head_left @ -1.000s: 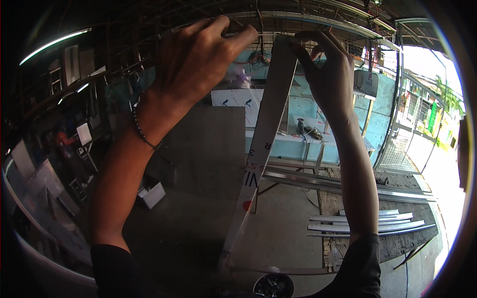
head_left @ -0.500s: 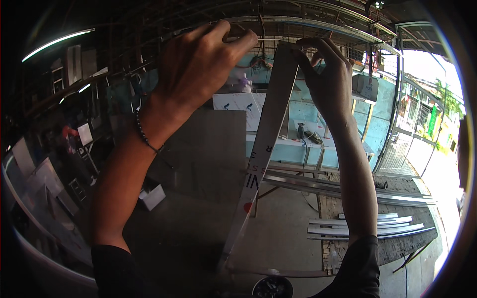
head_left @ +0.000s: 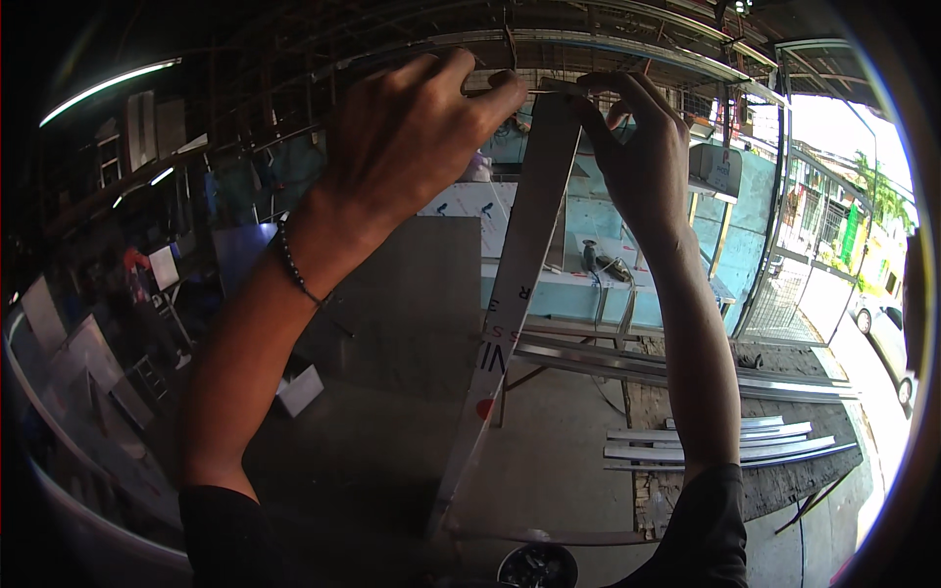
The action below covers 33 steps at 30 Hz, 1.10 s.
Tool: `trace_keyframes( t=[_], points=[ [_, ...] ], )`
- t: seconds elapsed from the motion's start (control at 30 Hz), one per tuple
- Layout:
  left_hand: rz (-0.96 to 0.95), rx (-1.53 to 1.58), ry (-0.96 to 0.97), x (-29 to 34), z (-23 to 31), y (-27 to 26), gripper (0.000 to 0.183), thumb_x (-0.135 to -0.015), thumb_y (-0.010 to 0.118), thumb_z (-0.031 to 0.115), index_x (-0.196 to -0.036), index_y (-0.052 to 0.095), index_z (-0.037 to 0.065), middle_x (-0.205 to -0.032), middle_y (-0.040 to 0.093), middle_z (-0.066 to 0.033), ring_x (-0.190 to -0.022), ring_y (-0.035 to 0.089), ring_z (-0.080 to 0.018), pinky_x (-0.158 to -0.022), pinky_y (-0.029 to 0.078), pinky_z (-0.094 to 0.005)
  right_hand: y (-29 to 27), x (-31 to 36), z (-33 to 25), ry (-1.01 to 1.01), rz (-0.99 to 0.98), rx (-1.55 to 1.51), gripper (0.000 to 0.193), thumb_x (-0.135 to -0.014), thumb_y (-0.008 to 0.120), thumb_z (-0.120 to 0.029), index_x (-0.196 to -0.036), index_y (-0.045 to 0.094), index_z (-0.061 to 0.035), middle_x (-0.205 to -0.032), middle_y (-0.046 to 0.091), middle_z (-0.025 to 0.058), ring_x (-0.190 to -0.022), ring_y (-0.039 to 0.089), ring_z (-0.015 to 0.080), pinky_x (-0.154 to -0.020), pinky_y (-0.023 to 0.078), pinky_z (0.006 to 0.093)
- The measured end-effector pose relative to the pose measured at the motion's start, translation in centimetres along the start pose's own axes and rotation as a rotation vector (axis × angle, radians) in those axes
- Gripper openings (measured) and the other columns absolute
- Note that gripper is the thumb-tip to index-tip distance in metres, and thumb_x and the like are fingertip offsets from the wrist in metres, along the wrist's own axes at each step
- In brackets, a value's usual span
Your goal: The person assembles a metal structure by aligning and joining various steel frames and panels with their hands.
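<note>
In front of me stands a tall grey sheet-metal panel [head_left: 407,294], its narrow side [head_left: 534,211] facing me with printed film and a red dot on it. My left hand [head_left: 417,132] is raised beside its top end, fingers curled and thumb reaching toward the corner. Whatever its fingertips hold is hidden. From the other side, my right hand [head_left: 642,147] pinches at that top end. A thin strip [head_left: 554,91] shows between the two hands, but I cannot tell whether it is separate or part of the panel. A beaded bracelet [head_left: 291,260] circles my left wrist.
Several metal profiles [head_left: 730,447] lie on a worn wooden table [head_left: 774,490] at right. Behind it, power tools [head_left: 606,261] rest on a light-blue bench [head_left: 549,294]. A dark round container [head_left: 537,566] sits at the bottom edge. A white box [head_left: 300,391] is on the floor.
My left hand has moved slightly right, closer to the panel's top end and my right hand. A thin strip now shows between them. A car has come into view outside at right.
</note>
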<state>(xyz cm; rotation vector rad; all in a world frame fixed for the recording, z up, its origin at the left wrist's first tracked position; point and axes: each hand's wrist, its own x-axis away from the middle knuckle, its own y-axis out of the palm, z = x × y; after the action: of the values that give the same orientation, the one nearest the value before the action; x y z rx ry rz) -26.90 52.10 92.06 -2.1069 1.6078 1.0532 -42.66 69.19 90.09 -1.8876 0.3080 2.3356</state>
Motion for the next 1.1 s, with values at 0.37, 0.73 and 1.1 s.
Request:
trace_keyframes(
  t=[0.37, 0.73, 1.1],
  points=[
    [-0.035, -0.078, -0.030, 0.4, -0.8, -0.3, 0.043, -0.076, 0.071, -0.004, -0.113, 0.076, 0.017, -0.083, 0.064, -0.0050, -0.071, 0.070, -0.0185, -0.056, 0.058, -0.0295, 0.3, 0.0, 0.1, -0.028, 0.015, -0.014, 0.018, -0.087, 0.077, -0.015, -0.104, 0.073, -0.0084, -0.095, 0.071, 0.0059, -0.069, 0.067, 0.0213, -0.064, 0.053, 0.0370],
    [-0.101, -0.079, -0.013, -0.3, -0.5, -0.5, 0.042, -0.077, 0.070, -0.005, -0.113, 0.077, 0.016, -0.082, 0.064, -0.0049, -0.071, 0.069, -0.0181, -0.055, 0.058, -0.0298, 0.1, 0.0, 0.2, 0.008, 0.015, -0.009, 0.018, -0.088, 0.076, -0.016, -0.104, 0.073, -0.0093, -0.096, 0.070, 0.0060, -0.071, 0.067, 0.0213, -0.065, 0.053, 0.0374],
    [-0.040, -0.078, -0.016, 0.1, -0.6, -0.5, 0.042, -0.076, 0.071, -0.004, -0.112, 0.077, 0.016, -0.082, 0.065, -0.0041, -0.070, 0.069, -0.0172, -0.054, 0.058, -0.0290, 0.4, 0.1, 0.1, -0.009, 0.024, -0.031, 0.020, -0.087, 0.076, -0.014, -0.106, 0.072, -0.0077, -0.096, 0.070, 0.0070, -0.070, 0.066, 0.0217, -0.064, 0.053, 0.0378]
  ],
)
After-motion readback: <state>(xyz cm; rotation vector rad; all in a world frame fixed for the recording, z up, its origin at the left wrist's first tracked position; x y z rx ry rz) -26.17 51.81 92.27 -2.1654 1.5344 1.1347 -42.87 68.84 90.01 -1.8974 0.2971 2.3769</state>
